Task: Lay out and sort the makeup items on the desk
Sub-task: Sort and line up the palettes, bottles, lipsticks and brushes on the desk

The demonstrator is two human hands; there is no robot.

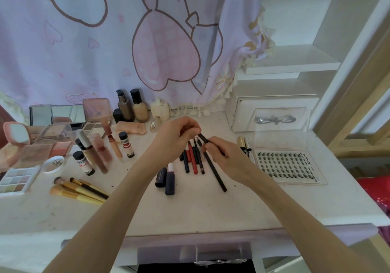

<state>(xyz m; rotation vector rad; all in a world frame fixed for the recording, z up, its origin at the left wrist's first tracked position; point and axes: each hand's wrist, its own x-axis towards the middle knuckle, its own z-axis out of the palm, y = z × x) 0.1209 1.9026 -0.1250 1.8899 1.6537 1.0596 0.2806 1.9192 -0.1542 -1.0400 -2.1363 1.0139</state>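
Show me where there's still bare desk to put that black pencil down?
The widest bare stretch is the front of the desk, between the forearms, below the pencil row. A smaller gap lies between the black pencil and the lash tray. The left side is crowded: brushes, tubes, palettes.

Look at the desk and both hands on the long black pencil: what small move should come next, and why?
Probably lay the black pencil down beside the row of pencils. The left hand pinches its upper end and the right hand grips its middle, while the other pencils already lie side by side just to its left, with bare desk on its right.
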